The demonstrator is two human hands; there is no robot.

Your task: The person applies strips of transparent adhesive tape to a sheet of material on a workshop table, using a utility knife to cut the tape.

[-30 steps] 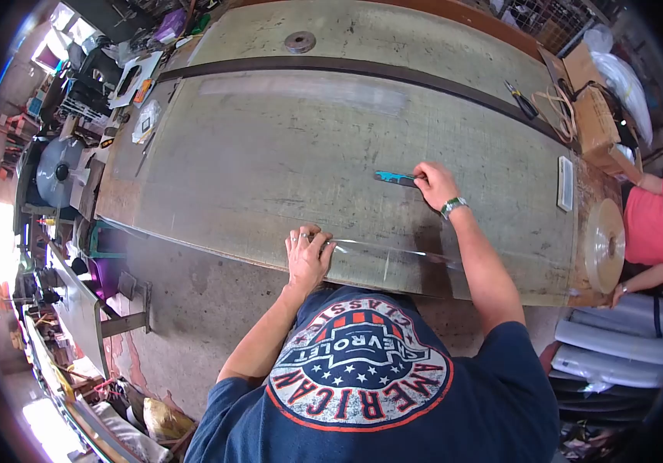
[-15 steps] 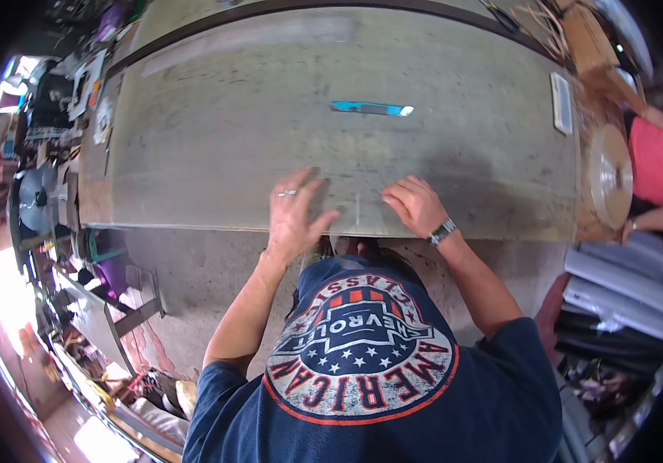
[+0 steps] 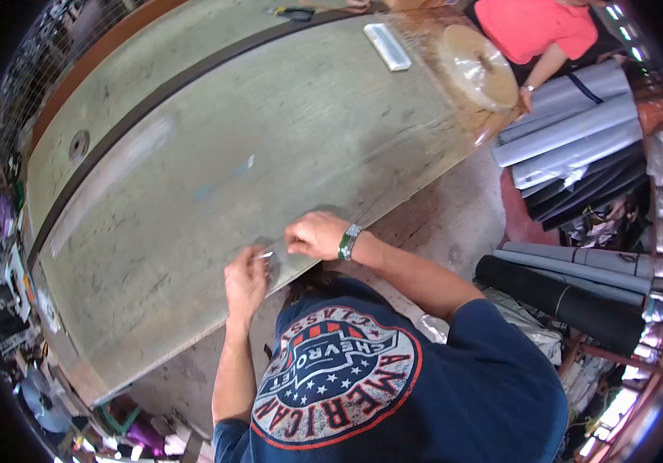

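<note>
My left hand is over the front edge of the worktable, its fingers bent and smeared by motion. A bright glint shows at its fingers, where a ring was visible earlier. Just to its right is my right hand, low over the table, fingers curled in and pressed together. Whatever it may hold is hidden. A beaded-looking band circles my right wrist. Beyond my hands lies a blue utility knife, blurred, on the tabletop.
A white rectangular case and a large clear roll are at the right end. A person in a pink shirt stands there. Grey rolls are stacked right. A dark strip crosses the table; pliers lie beyond it.
The view has swung to the right, bringing more rolls into sight. My left hand's fingers, spread earlier, are now bent and blurred. My right hand stays curled, and the hands are closer together.
</note>
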